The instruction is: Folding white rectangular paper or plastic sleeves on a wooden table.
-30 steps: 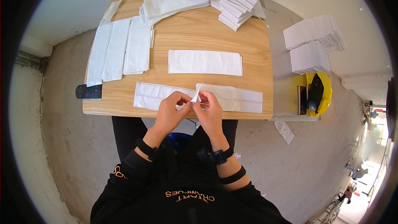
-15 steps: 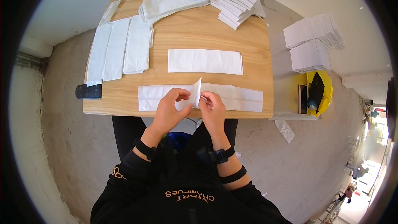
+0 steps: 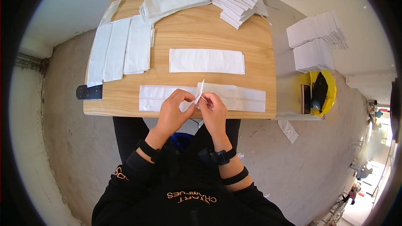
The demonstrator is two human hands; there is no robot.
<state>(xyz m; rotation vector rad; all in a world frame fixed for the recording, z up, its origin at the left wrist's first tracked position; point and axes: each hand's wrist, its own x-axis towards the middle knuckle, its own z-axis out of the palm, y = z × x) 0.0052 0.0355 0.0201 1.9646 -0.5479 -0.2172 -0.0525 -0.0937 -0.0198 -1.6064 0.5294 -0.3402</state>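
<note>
My left hand (image 3: 176, 108) and my right hand (image 3: 213, 112) are close together at the table's near edge. Between their fingertips they pinch a thin white sheet (image 3: 201, 87), raised on edge and seen nearly side-on. Under and beside the hands lies a long white strip of thin, flat material (image 3: 250, 99), stretching left and right; the hands hide its middle. Just beyond it is a neat flat stack of white rectangular sheets (image 3: 207, 61). Both hands are closed, thumbs against fingers. How the raised sheet joins the strip cannot be made out.
Long white folded sheets (image 3: 113, 50) lie on the wooden table's left. More sheets (image 3: 176, 5) and white card pieces (image 3: 240, 2) are at the far side. On the right, a side surface bears stacked white cards (image 3: 314, 56), a phone (image 3: 306, 99) and a yellow bag (image 3: 331, 94).
The raised sheet has turned more edge-on and looks narrower. My fingertips have drawn slightly closer together around it. Everything else stays put.
</note>
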